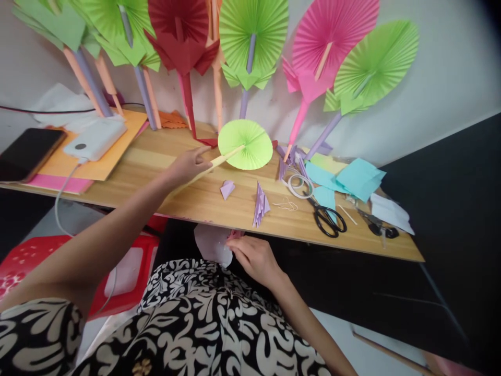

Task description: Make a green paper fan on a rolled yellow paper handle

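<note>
Over the desk, my left hand [190,164] is closed round the yellow stick of a small round lime-green paper fan [254,154]. The fan's pleated disc lies to the right of the fingers. Below the desk edge, at my lap, my right hand [254,258] has its fingertips pressed together at the edge of a pale translucent sheet [211,243]. A bit of pink [235,235] shows beside those fingertips; its kind is unclear. Near the fan lie a small lilac paper piece [227,189] and a pleated lilac paper piece [260,204].
Large pleated paper fans, such as a red one [186,47] and a pink one [313,62], lean against the wall. Black-handled scissors [329,220], a tape roll [300,186] and blue paper [360,178] lie right. A white power bank [94,140] and phone [29,151] lie left.
</note>
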`<state>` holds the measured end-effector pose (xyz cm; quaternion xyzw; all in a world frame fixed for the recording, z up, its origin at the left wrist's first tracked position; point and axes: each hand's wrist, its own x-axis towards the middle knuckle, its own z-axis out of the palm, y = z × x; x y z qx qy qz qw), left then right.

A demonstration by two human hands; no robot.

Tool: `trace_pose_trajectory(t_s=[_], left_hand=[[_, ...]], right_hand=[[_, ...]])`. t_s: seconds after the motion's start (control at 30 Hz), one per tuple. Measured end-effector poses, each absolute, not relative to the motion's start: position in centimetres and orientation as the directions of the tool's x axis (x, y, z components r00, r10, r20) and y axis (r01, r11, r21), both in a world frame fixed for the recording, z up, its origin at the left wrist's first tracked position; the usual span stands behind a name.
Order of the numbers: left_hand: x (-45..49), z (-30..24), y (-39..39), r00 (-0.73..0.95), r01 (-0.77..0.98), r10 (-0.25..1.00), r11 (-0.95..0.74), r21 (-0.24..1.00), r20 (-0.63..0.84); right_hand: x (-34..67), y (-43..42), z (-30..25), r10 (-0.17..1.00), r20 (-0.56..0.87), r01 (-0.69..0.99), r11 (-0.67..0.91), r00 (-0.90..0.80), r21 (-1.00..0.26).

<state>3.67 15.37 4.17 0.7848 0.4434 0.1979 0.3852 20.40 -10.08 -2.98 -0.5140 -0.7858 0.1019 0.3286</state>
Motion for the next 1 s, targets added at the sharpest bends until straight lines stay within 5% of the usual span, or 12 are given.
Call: trace_pose_trajectory(t_s=[0.33,0.73,0.9,1.0], left_hand=[[4.1,1.7,15.0,0.576,0.529,0.813,-0.451,0.719,0.086],[2.5,1.9,12.6,0.717,0.638,0.695,-0.687,0.348,0.057],[2.7,2.1,12.7,0.669,0.652,0.736,-0.647,0.395,0.102],[2.3,3.8,13.0,0.589,0.596,0.775,-0.609,0.524,0.23]], right_hand=[[20.7,-11.5,-3.7,0.905,0.389,0.727,0.383,-0.172,-0.57],[20.9,-10.2,-5.7,0.938,0.301,0.711,0.33,-0.172,-0.621],[20.6,-9.1,-6.3,0.935,0.293,0.695,0.345,-0.199,-0.631],[20.7,-8.9,-6.6,0.94,0.287,0.695,0.332,-0.186,-0.638]])
